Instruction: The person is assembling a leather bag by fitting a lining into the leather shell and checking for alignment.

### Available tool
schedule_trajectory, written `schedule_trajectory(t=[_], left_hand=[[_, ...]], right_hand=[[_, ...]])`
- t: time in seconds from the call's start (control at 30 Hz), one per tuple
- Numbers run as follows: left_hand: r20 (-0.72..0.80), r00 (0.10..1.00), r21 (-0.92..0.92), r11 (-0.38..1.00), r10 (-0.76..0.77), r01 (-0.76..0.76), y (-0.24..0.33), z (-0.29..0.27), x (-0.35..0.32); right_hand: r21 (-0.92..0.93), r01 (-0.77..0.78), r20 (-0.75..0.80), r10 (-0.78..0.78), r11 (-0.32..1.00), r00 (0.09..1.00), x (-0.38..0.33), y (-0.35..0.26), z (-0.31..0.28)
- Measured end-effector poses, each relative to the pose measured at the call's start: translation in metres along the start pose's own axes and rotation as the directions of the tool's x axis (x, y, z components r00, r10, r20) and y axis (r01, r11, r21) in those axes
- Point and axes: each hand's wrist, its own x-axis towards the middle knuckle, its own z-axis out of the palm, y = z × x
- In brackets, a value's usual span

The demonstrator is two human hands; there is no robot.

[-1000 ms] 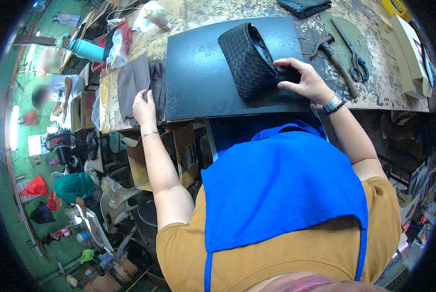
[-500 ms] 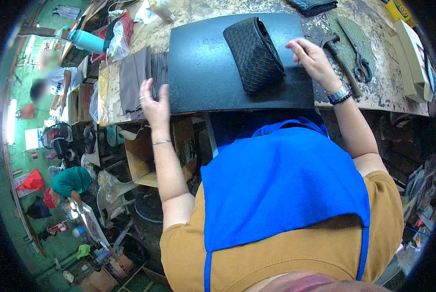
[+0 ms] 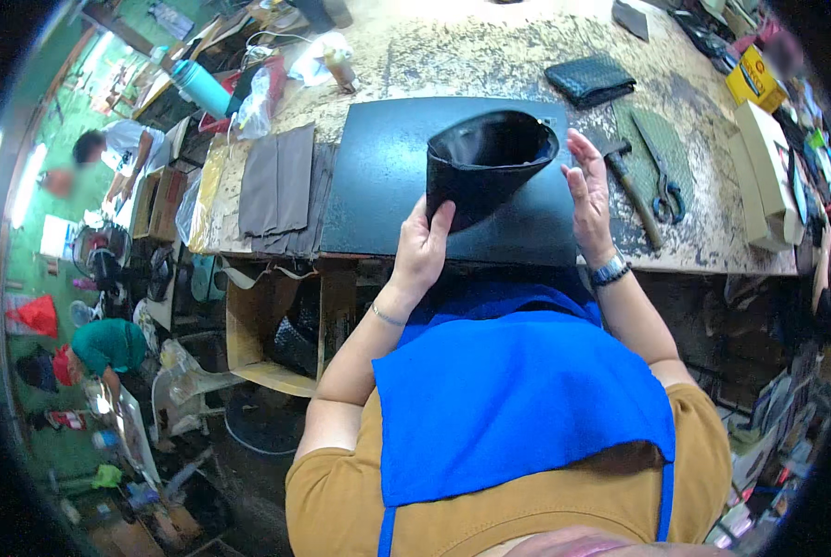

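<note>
A black woven pouch (image 3: 462, 193) stands tilted over the dark board (image 3: 378, 176), its wide mouth facing up and showing a dark lining. My left hand (image 3: 422, 243) grips the pouch's lower left side, thumb on the near face and the other fingers partly hidden behind it. To the right of the pouch, my right hand (image 3: 590, 206) is raised with fingers apart, holding nothing; a small gap separates it from the pouch.
Right of the board lie a hammer (image 3: 635, 193) and shears (image 3: 662, 172) on a green mat (image 3: 627, 121). A folded black woven piece (image 3: 590, 82) is farther back. Grey sheets (image 3: 274, 186) lie left, near a turquoise bottle (image 3: 202, 88). A pale box (image 3: 764, 186) stands right.
The pouch was lying on the board with neither hand on it. Now my left hand has moved right and grips it, and its mouth has been turned up and spread wide.
</note>
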Motion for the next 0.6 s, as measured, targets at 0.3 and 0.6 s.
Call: schedule_trajectory(t=[0.3,0.6], left_hand=[[0.143,0.968,-0.328,0.913,-0.207,0.244,0.035,0.030,-0.049],[0.184,0.931,-0.303,0.882,-0.317,0.360,0.040,0.051,-0.048]], right_hand=[[0.321,-0.551,0.447,0.390,0.771,0.805,-0.035,-0.019,-0.046],[0.262,-0.548,0.302,0.472,0.795,0.829,-0.069,-0.034,-0.082]])
